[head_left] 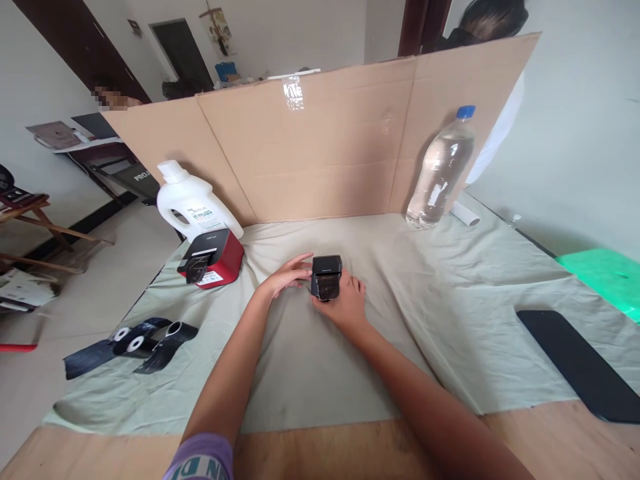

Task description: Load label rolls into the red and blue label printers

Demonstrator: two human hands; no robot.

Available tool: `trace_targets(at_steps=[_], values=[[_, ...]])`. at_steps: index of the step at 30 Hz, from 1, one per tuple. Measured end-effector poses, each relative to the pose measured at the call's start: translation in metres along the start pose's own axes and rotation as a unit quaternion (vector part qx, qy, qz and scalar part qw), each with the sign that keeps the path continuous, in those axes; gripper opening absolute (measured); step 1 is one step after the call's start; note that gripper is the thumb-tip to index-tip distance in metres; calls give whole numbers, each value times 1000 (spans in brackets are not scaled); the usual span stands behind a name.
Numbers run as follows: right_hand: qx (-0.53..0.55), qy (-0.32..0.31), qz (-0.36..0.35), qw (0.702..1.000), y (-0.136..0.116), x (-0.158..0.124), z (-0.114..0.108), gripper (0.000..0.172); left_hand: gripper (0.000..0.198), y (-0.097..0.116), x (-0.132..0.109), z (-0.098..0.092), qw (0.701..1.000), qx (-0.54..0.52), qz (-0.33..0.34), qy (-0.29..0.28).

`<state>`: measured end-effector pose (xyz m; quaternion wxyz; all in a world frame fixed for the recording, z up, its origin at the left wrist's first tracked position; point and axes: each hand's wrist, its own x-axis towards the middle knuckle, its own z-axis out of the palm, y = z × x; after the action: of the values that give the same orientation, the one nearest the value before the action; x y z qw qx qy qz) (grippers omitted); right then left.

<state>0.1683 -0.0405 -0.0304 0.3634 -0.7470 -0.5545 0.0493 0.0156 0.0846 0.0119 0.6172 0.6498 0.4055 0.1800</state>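
Note:
Near the middle of the cloth is a small black box-shaped device [327, 265], seemingly a mini printer, with a dark glossy strip [329, 287] hanging from its front. My right hand [349, 303] wraps round its right side and lower edge. On the other side, my left hand [290, 275] has its fingers stretched out, the tips at the device's left edge; whether they press on it I cannot tell. To the left stands a larger red and black printer [231, 257] with a similar dark strip at its front. Several rolls of black ribbon [143, 343] lie partly unrolled at the left front.
A cardboard panel [310, 153] stands across the back. Before it are a white jug [193, 200] and a clear bottle with a blue cap [443, 173]. A white tube [465, 214] lies beside the bottle. At right is a dark flat slab [575, 360] near a green object [600, 273].

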Motion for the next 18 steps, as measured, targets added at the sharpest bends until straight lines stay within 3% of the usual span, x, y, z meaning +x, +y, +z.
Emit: trace_targets(at_steps=[4,8,11,14,16,18], values=[[6,-6,-1,1000,0,1,-2,78,74,12,6,9,995,53,82,0],[16,-6,-8,1000,1,1,-4,80,88,19,11,6,993,66,62,-81],[11,-5,-12,1000,1,0,-4,82,86,22,12,-2,992,65,65,-83],[6,-3,-12,1000,1,0,-4,81,66,26,19,-3,993,69,92,-19],[5,-4,-11,1000,1,0,-4,80,53,30,31,0,990,78,102,67],[7,-5,-9,1000,1,0,-4,79,51,33,47,6,980,87,101,145]])
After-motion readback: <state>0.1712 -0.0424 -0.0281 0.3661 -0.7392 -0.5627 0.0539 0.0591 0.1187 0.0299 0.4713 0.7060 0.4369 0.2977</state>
